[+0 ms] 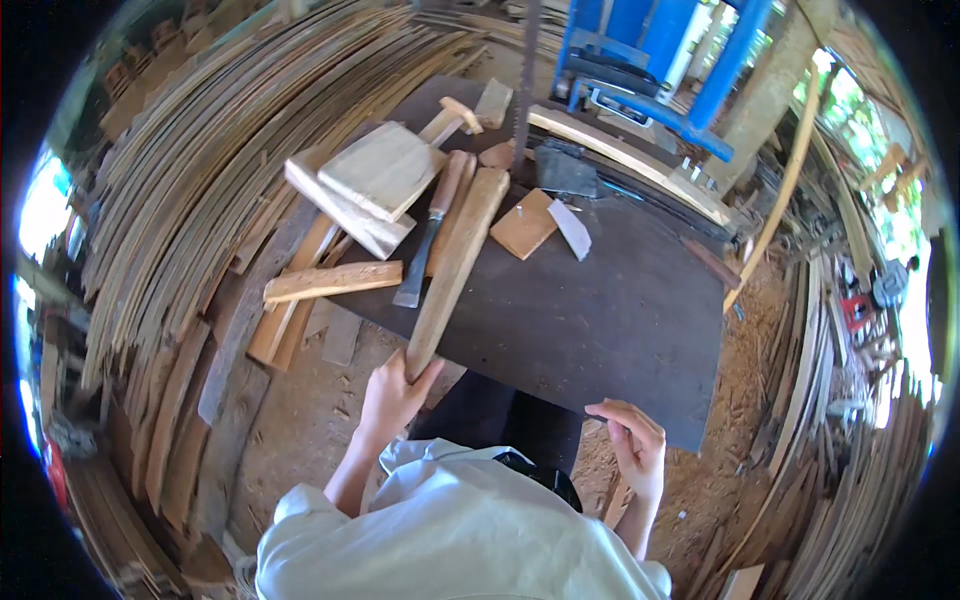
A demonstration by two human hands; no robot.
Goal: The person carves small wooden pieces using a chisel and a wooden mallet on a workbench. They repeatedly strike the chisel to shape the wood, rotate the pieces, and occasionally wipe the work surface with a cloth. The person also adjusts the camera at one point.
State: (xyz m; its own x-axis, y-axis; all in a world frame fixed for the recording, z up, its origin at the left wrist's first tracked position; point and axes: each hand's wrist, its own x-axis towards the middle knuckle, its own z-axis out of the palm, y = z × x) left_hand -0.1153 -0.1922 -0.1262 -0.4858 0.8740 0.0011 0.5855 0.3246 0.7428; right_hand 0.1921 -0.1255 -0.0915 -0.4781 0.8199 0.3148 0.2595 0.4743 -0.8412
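Observation:
My left hand [390,395] grips the near end of a long wooden batten [455,270], which lies slanting across the dark tabletop [600,320] and sticks out past its near edge. Left of the batten lies a chisel [430,245] with a wooden handle and a wide metal blade. My right hand [635,445] is at the table's near edge on the right, fingers loosely bent and apart, with nothing visible in them. A thick squarish wood block [382,170] rests on other offcuts at the left, near a short wood piece [335,282].
A narrow upright metal strip [525,90], like a saw blade, stands at the table's far side before a blue metal frame [650,70]. A brown square [523,223] and a pale scrap [570,230] lie mid-table. Stacked boards [210,160] fill the left; wood shavings cover the floor.

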